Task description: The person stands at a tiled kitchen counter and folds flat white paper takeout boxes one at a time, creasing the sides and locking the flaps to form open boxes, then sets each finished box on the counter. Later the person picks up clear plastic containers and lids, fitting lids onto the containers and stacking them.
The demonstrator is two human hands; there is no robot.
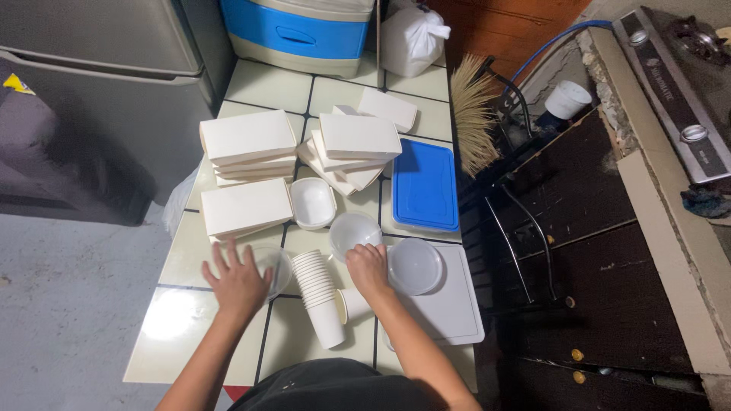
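While I watch from the head camera, the tiled table (228, 335) fills the view, with stacks of white paper boxes (247, 144) across its far half and a blue-lidded container (425, 185) to their right. Nearer me lies a grey cutting board (457, 304) (a clear round lid (414, 266) rests on it). A sleeve of white paper cups (320, 297) lies on its side between my hands. My left hand (237, 281) is spread flat, fingers released, over a clear lid (276, 266). My right hand (368, 270) curls onto the rim of a clear round bowl (353, 232), though I cannot tell how firmly it grasps.
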